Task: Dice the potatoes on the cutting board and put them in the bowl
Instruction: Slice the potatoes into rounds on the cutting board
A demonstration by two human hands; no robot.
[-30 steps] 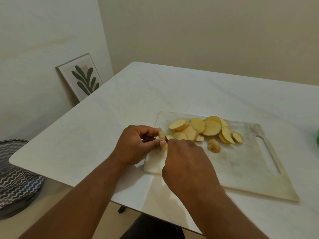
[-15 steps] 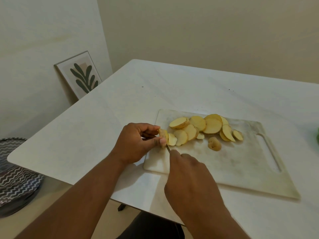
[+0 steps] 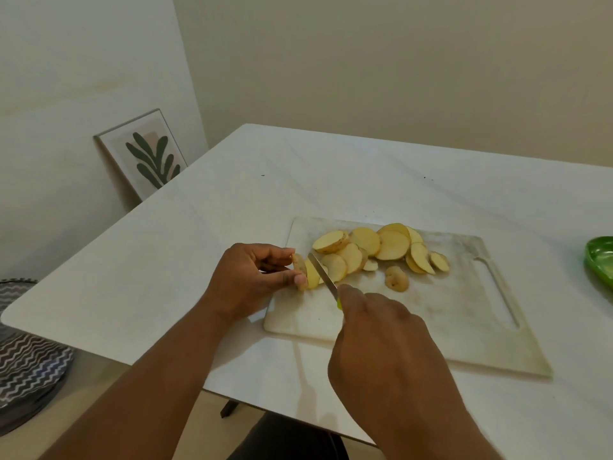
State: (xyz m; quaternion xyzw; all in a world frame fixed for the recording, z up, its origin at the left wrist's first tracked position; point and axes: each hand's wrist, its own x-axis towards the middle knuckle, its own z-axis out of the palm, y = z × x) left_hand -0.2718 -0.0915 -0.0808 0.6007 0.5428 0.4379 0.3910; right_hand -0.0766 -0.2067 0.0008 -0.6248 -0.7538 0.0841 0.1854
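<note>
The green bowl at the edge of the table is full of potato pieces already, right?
Not quite. The head view shows the shiny green bowl at the edge of the white table with no potato visible inside. The pale yellow potato slices lie on the white marbled cutting board.

One cutting board [image 3: 447, 313], one knife [image 3: 321, 274], one green bowl [image 3: 598, 260], one framed print [image 3: 146, 154], roughly a dozen potato slices [image 3: 393, 244].

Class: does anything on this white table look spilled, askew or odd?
Nothing spilled. The round yellow potato slices all lie on the white marbled cutting board, which sits askew to the table edge.
</note>
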